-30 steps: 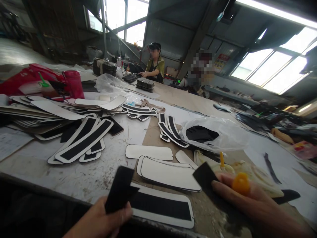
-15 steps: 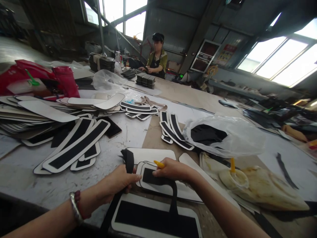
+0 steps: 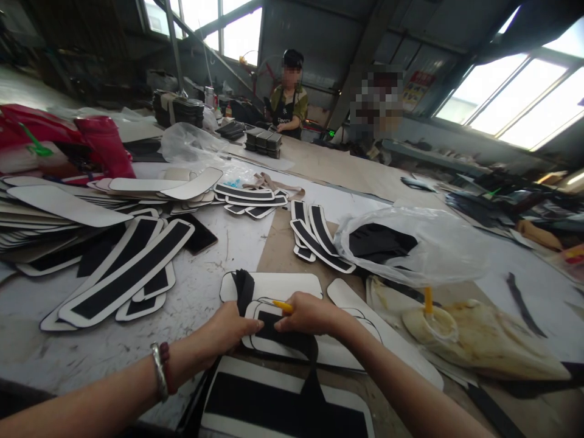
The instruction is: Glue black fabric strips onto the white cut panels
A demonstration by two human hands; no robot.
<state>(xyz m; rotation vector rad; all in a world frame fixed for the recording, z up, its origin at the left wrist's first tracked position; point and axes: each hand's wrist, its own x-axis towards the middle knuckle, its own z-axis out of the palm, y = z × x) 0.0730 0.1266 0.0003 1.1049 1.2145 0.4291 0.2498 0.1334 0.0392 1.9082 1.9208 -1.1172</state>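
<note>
My left hand [image 3: 228,328] is closed around a bundle of black strips [image 3: 244,287]. Its thumb presses the left end of a white rounded panel with a black strip laid on it [image 3: 270,317]. My right hand [image 3: 308,313] grips a yellow tool [image 3: 281,305], probably a glue spreader, its tip pointing left. The same hand's thumb and finger press on the black strip, whose loose end [image 3: 311,359] hangs down towards me. Below lies a larger white panel with a wide black band [image 3: 283,404]. Further white panels [image 3: 280,285] lie beneath and behind my hands.
Strip-covered panels [image 3: 128,274] and a stack of white pieces [image 3: 64,207] lie left, near a phone [image 3: 201,236]. A clear plastic bag [image 3: 438,243] with black pieces and a yellowish glue bag with a yellow stick [image 3: 483,334] lie right. A co-worker [image 3: 288,100] is across the table.
Both hands have stayed at the panel, my right hand shifting slightly left along the strip. The view has shifted a little. The co-worker's arms have moved.
</note>
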